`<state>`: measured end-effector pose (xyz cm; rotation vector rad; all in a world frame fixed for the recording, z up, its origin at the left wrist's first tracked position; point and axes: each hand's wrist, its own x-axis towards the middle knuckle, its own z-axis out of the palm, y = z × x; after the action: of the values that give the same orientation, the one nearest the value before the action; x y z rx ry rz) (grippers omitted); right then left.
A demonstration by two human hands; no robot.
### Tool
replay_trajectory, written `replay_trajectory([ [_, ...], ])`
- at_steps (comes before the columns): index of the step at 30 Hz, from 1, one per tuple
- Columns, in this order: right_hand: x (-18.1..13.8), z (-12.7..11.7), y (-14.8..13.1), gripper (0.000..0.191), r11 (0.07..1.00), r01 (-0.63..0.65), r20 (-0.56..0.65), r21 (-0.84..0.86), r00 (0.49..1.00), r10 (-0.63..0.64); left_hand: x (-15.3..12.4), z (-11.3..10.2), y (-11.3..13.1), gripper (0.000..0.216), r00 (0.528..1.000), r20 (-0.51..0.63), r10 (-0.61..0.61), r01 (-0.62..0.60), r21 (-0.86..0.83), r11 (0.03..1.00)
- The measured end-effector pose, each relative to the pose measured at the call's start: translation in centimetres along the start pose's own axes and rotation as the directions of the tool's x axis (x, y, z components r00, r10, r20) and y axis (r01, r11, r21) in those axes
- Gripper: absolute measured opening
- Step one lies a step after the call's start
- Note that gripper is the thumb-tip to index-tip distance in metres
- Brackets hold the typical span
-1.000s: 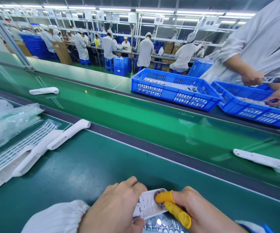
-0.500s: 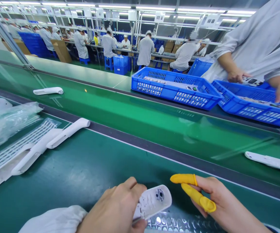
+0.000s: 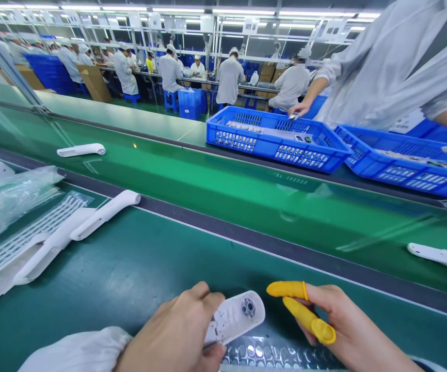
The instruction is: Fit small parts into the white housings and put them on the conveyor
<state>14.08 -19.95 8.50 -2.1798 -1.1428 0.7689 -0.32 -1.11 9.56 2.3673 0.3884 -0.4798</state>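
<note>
My left hand [image 3: 177, 333] is closed round a white plastic shell [image 3: 236, 316], holding it inner side up so a small round fitting shows near its far end. My right hand [image 3: 341, 330] hovers just right of the shell with nothing in it. Its thumb and forefinger wear yellow finger cots and are stretched apart. Under both hands lies a shiny blister sheet [image 3: 273, 356] of small round parts, at the near edge of the green bench.
Two white shells [image 3: 76, 230] and a white strip sheet [image 3: 22, 240] lie at left beside clear bags [image 3: 10, 199]. More white shells [image 3: 81, 150] [image 3: 440, 255] ride the green conveyor. Blue crates [image 3: 277, 135] stand beyond it, where a white-coated person's hand [image 3: 299, 108] reaches.
My right hand has come off the shell and drawn back to the right with its fingers spread. The shells on the conveyor have drifted right. The person opposite now reaches to the left crate.
</note>
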Motion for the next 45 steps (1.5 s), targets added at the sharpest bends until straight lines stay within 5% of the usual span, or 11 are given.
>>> replay_trajectory([
  [13, 0.0, 0.0, -0.2, 0.029, 0.998, 0.048, -0.038, -0.03, 0.998, -0.049, 0.1, 0.2, -0.5, 0.031, 1.0, -0.007, -0.014, 0.014, -0.023, 1.0],
  [24, -0.3, -0.1, -0.4, 0.034, 0.998, -0.034, -0.027, -0.057, 0.999, 0.032, -0.4, 0.0, -0.2, 0.036, 1.0, 0.029, -0.012, 0.014, -0.081, 0.997],
  [29, -0.1, 0.2, -0.5, 0.026, 0.999, 0.037, -0.064, -0.012, 0.997, -0.038, -0.4, 0.1, 0.3, 0.042, 0.992, 0.099, -0.08, 0.08, -0.005, 0.997],
  [34, -0.2, 1.3, 0.2, 0.027, 0.994, 0.11, -0.105, -0.008, 0.988, -0.11, -0.5, 0.9, 0.1, 0.049, 0.999, 0.052, -0.005, 0.001, 0.085, 0.996],
  [38, -0.4, 2.4, 0.6, 0.057, 0.959, 0.245, -0.01, -0.142, 0.969, -0.249, -0.6, 1.3, 0.1, 0.052, 0.999, 0.037, 0.003, -0.007, 0.124, 0.992],
  [45, 0.0, 4.0, 0.7, 0.059, 0.925, 0.309, -0.054, -0.22, 0.943, -0.328, -0.5, 0.9, 0.6, 0.048, 0.999, 0.037, -0.024, 0.021, 0.076, 0.997],
])
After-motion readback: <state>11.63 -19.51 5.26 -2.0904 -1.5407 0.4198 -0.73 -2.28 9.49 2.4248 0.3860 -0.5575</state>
